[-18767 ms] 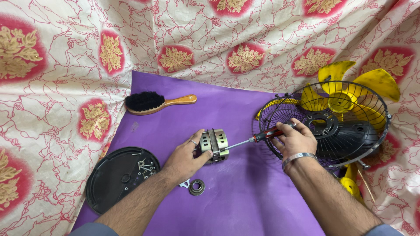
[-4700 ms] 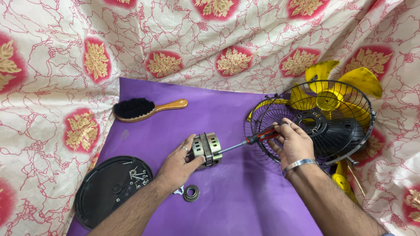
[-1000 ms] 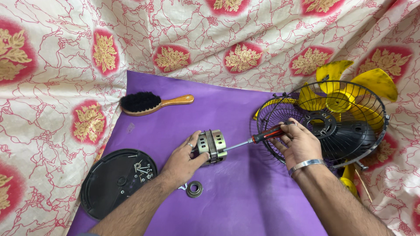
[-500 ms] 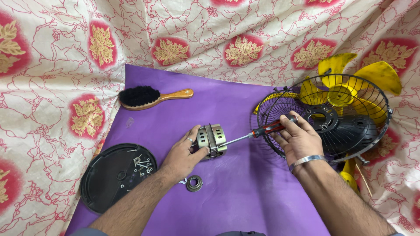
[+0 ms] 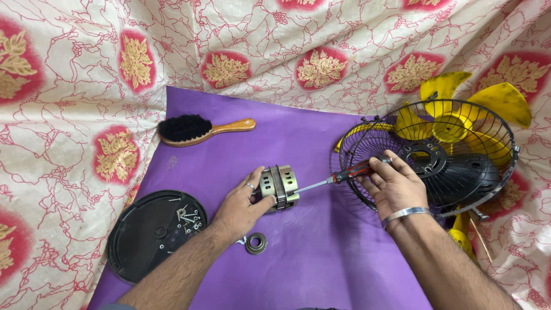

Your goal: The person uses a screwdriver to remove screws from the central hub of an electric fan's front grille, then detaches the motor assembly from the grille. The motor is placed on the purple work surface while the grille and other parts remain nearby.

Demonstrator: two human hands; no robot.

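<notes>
the left hand (image 5: 244, 205) is wrapped around a small metal motor (image 5: 278, 186) with slots in its sides, and it holds the motor down on the purple sheet (image 5: 310, 258) that covers the bench. there is a ring on one finger. the right hand (image 5: 395, 185) is closed around the red and black handle of a screwdriver (image 5: 337, 178). the thin metal tip of the screwdriver points left and touches the right side of the motor. a silver bangle (image 5: 405, 214) sits on the right wrist.

just below the left hand lies a small round metal bearing (image 5: 256, 243). further left of that hand is a black round lid (image 5: 154, 234), lying flat, with little screws (image 5: 186, 218) in it. up and away from the left hand lies a brush (image 5: 202, 128) with black bristles and a wooden handle.

right behind the right hand stands a black wire fan cage (image 5: 442, 155), tipped on its side. yellow fan blades (image 5: 459, 115) show behind the wires. a cream cloth with red and gold flowers (image 5: 80, 86) lies all around the purple sheet.
</notes>
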